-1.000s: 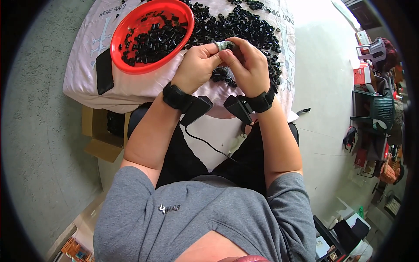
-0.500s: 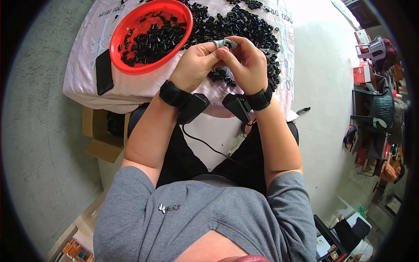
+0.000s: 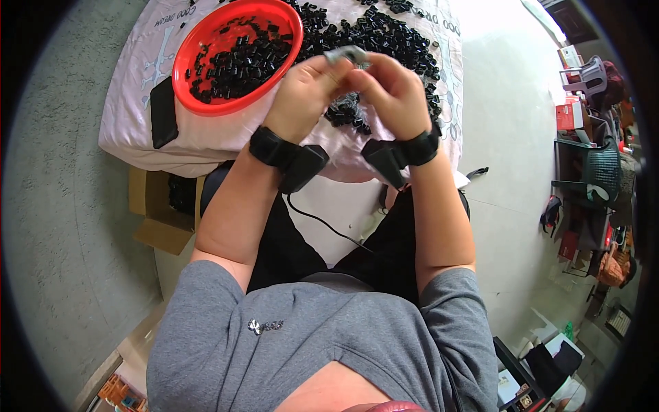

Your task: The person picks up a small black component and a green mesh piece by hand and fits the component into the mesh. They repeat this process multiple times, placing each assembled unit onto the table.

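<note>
My left hand (image 3: 305,93) and my right hand (image 3: 395,93) meet above the cloth-covered table, fingers bent in a pinch. Between their fingertips is a small grey-green piece (image 3: 345,53), soft-looking and slightly blurred; its exact kind is unclear. Whether a black part is inside it, my fingers hide. Beyond and below the hands lies a wide heap of small black plastic parts (image 3: 384,34). Left of my left hand, a red plastic basin (image 3: 180,75) holds many more such parts. A grey tangled patch (image 3: 347,110) shows among the parts under my hands.
A black phone-like slab (image 3: 163,113) lies on the pale printed tablecloth (image 3: 130,137), left of the basin. Below the table's left edge stands an open cardboard box (image 3: 161,230) with dark contents. Chairs (image 3: 600,168) and stored goods line the far right. Black straps with devices circle both wrists.
Both hands have shifted slightly away from me with the grey-green piece. My right wrist has turned and moved a little to the right, and more of the grey patch below shows.
</note>
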### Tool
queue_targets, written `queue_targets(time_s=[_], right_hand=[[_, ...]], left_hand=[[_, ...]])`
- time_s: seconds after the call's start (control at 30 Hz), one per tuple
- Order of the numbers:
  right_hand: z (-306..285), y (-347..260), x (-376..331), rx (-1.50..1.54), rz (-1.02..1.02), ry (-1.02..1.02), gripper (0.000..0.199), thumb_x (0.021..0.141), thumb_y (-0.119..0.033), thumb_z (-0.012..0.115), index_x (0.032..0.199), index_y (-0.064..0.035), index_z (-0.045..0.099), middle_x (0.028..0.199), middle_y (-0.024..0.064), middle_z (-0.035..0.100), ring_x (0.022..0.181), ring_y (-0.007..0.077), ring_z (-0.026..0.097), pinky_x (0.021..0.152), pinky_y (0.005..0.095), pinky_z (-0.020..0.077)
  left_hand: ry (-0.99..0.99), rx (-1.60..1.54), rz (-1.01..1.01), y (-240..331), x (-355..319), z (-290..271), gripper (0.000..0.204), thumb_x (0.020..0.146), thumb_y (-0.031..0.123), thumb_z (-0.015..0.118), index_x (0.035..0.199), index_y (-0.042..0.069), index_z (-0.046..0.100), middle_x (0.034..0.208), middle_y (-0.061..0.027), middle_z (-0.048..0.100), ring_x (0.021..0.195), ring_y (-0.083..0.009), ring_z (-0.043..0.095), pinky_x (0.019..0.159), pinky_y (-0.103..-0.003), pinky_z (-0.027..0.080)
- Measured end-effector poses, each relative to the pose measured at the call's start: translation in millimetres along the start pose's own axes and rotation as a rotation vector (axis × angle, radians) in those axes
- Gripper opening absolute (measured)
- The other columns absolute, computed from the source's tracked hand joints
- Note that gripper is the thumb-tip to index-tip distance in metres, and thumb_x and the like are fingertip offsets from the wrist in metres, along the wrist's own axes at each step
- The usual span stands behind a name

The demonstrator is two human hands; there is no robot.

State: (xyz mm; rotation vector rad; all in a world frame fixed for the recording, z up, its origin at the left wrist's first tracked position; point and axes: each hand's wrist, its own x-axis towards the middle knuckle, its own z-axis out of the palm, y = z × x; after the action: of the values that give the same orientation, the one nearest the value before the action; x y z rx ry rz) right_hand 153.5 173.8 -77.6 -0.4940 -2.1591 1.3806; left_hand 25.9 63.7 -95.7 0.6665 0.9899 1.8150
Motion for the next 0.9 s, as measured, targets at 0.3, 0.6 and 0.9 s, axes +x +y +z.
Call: queue_targets(time_s=[0.3,0.6,0.9], right_hand=[[-31.9,10.3,-1.0,-0.373,-0.094,-0.098,0.014,0.075,-0.002,0.068,0.089,-0.0050,0.071,0.078,0.0066,0.061,0.065,0.0165,0.060,0.061,0.0275,0.0482],[11.6,6.8,-9.1,-0.559,-0.199,-0.264,0.017,0.073,-0.001,0.062,0.087,-0.0068,0.070,0.079,0.0107,0.058,0.077,0.0290,0.061,0.070,0.0360,0.0506],[-1.6,4.8,-0.7,-0.282,-0.176,-0.029,0.014,0.075,0.002,0.066,0.088,-0.0024,0.069,0.080,0.0081,0.062,0.069,0.0176,0.062,0.063,0.0259,0.0494]], left_hand=[[0.460,-0.654,0.067,23.4,14.5,-55.6,0.047,0.093,0.046,0.050,0.100,-0.001,0.054,0.087,-0.0073,0.059,0.078,-0.0186,0.059,0.075,-0.031,0.053],[0.382,-0.413,0.015,21.5,7.6,-33.6,0.041,0.096,0.036,0.050,0.105,-0.004,0.053,0.095,-0.0095,0.058,0.085,-0.0189,0.057,0.079,-0.031,0.050],[0.158,0.427,-0.254,14.3,-3.1,-14.0,0.027,0.089,0.028,0.066,0.095,0.002,0.065,0.083,-0.0024,0.066,0.068,-0.0061,0.059,0.062,-0.019,0.049]])
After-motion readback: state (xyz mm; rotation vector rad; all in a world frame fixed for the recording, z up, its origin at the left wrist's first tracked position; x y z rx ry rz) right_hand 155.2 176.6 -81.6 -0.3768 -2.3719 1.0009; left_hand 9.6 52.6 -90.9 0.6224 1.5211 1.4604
